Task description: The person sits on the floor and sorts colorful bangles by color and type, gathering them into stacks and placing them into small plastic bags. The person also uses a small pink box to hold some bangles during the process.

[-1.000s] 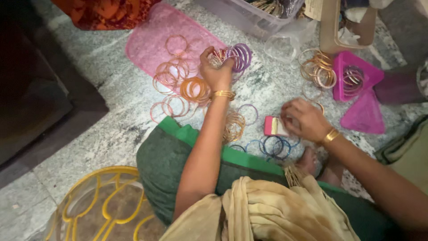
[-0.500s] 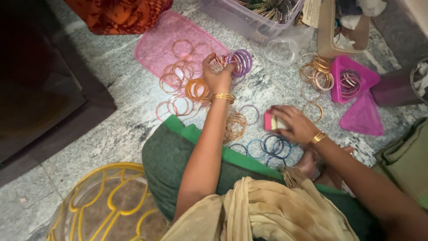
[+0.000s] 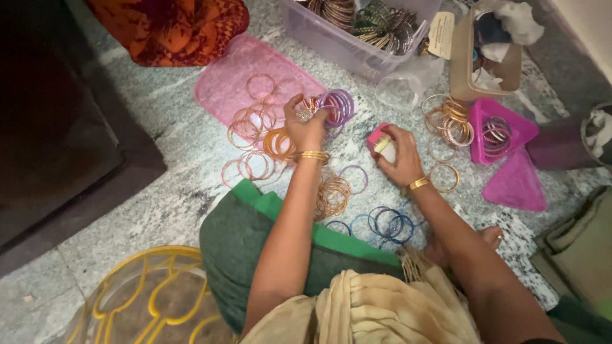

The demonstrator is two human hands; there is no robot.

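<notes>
My left hand (image 3: pixel 306 127) grips a stack of bangles (image 3: pixel 328 106), purple ones at its right end and reddish-gold ones by my fingers, held just above the stone floor. My right hand (image 3: pixel 400 156) is closed around a small pink box (image 3: pixel 377 137) with a pale end, and it sits a little right of the bangle stack. Orange bangles (image 3: pixel 278 143) lie just left of my left wrist. Gold bangles (image 3: pixel 333 194) rest between my forearms, and blue bangles (image 3: pixel 389 223) lie under my right forearm.
A pink mat (image 3: pixel 245 73) with loose thin bangles lies ahead. A clear bin (image 3: pixel 344 39) of bangles stands at the back. To the right are gold bangles (image 3: pixel 449 121), a pink triangular box (image 3: pixel 500 124) with its lid (image 3: pixel 516 185), and a yellow-rimmed basket (image 3: pixel 146 299) at lower left.
My right hand has carried the pink box up and to the left, closer to the bangle stack. My left hand keeps its hold and has barely moved.
</notes>
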